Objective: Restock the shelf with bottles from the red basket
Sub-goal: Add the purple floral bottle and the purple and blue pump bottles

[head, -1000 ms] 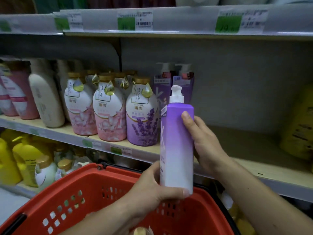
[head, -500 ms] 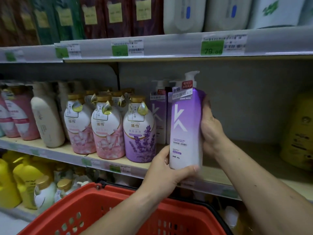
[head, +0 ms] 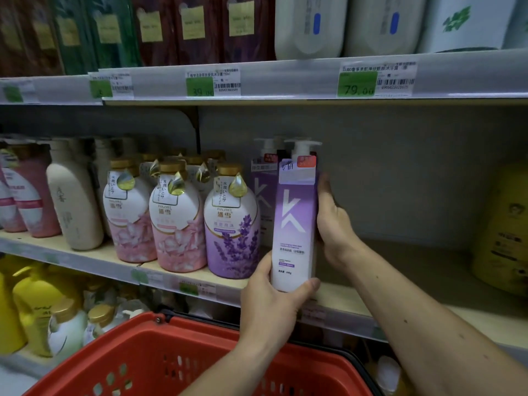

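Observation:
A tall purple-to-white pump bottle (head: 295, 221) with a white K on its front stands upright at the front of the middle shelf (head: 354, 302). My left hand (head: 274, 301) grips its base from below, thumb across the front corner. My right hand (head: 333, 221) holds its right side and back. A matching K bottle (head: 263, 195) stands just behind on the left. The red basket (head: 177, 364) sits below the shelf at the bottom of the view; its contents are hidden.
Round lavender (head: 231, 227) and pink (head: 178, 224) bottles fill the shelf left of the K bottles. A yellow bottle (head: 503, 227) stands at the far right, with bare shelf board between. Another shelf with price tags (head: 357, 84) hangs above; yellow bottles (head: 34, 304) sit below.
Both hands have lifted the purple bottle out of the basket, turned its label to the front and carried it up and onto the middle shelf beside the matching bottle.

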